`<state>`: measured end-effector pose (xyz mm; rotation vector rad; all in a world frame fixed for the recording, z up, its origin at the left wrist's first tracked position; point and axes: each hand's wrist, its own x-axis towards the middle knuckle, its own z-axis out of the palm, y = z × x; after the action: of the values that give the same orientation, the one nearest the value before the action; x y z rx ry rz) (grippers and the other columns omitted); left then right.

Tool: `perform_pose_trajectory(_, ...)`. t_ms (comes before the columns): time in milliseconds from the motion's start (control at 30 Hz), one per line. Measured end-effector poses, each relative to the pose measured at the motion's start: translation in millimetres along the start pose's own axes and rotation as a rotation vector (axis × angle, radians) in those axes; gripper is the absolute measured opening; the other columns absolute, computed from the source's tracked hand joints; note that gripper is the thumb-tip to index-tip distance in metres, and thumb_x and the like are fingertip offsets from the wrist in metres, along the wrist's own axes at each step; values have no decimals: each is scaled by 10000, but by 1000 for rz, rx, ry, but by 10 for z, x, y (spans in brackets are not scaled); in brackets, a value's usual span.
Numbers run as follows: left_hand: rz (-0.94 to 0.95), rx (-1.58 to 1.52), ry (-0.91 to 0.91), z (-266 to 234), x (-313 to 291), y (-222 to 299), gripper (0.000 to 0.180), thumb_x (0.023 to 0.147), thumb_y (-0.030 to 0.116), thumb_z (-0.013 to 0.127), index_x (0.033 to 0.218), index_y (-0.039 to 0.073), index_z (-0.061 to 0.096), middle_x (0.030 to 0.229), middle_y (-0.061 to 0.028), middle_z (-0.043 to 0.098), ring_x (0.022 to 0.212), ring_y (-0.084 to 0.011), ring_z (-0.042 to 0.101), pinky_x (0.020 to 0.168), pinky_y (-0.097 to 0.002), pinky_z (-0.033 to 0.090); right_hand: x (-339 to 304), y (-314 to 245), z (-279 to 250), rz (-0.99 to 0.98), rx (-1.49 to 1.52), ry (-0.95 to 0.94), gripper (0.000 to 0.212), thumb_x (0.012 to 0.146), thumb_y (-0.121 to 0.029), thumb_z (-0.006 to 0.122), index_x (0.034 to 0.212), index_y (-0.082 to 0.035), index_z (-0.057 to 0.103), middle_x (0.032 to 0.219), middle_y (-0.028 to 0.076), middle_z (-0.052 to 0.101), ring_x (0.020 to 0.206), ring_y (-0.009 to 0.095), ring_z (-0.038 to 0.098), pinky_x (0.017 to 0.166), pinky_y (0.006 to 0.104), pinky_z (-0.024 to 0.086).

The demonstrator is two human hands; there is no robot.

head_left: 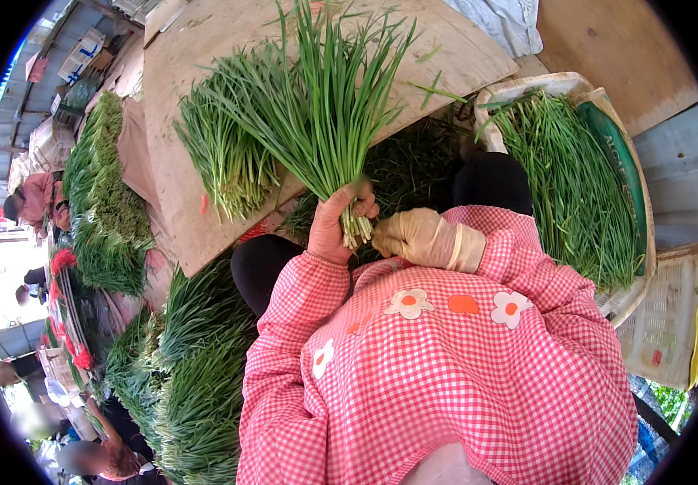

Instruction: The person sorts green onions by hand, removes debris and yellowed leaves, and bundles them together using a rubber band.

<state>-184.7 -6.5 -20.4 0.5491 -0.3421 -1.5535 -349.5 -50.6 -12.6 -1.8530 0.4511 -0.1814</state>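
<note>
My left hand (341,222) is bare and wrapped round the lower stems of a bunch of garlic chives (337,121). The long green leaves fan upward over the board, and the pale cut ends stick out below my fist. Close to those ends, my right hand (421,238) wears a cream glove with its fingers curled together; whatever they pinch, if anything, is hidden. Another pile of chives (231,133) lies on the wooden board (179,48) just left of the held bunch, stem ends toward me.
On my right stands a white plastic basket (648,218) full of loose chives, with a green bag (607,141) along its side. Large heaps of chives (203,380) lie at my left. Red ties (82,356) hang farther left, where another person (37,202) in pink bends over greens.
</note>
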Motion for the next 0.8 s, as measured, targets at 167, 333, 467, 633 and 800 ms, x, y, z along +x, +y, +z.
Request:
perform_pose_trajectory(167, -15, -217, 72, -104, 151, 79, 220, 827, 120, 597, 1009, 29, 514, 801, -43, 539, 621, -98, 467, 639, -286, 450, -194, -322, -199, -80, 61, -234, 242, 884, -242, 503, 820, -30, 600, 749, 123, 621, 693, 274, 602, 644, 345, 469)
perform_pose_trajectory(333, -24, -231, 72, -122, 184, 119, 240, 848, 114, 575, 1046, 18, 479, 831, -50, 506, 649, -94, 464, 645, -288, 451, -613, -916, -727, -330, 381, -539, 244, 905, -214, 510, 761, -33, 588, 693, 57, 598, 622, 181, 575, 560, 291, 450)
perform_pose_trajectory(467, -40, 161, 223, -150, 260, 114, 214, 811, 91, 602, 994, 19, 517, 827, -77, 561, 651, -127, 545, 576, -295, 478, -998, -941, -882, -821, 710, -528, 145, 874, -185, 549, 851, -47, 585, 647, 74, 574, 548, 160, 538, 451, 296, 397)
perform_pose_trajectory(633, 253, 1055, 285, -264, 276, 165, 211, 779, 86, 609, 952, -11, 538, 831, -120, 623, 683, -232, 613, 621, -341, 502, -587, -899, -822, -178, 158, -267, 238, 851, -238, 558, 1000, -52, 548, 769, 111, 597, 705, 228, 598, 598, 334, 465)
perform_pose_trajectory(800, 177, 1695, 378, -73, 293, 255, 443, 673, 86, 668, 1061, -54, 505, 895, -277, 602, 848, -400, 593, 719, -422, 486, -185, -95, -402, 133, -553, 8, 431, 787, -281, 586, 1142, -42, 543, 919, 171, 627, 873, 302, 601, 784, 373, 461)
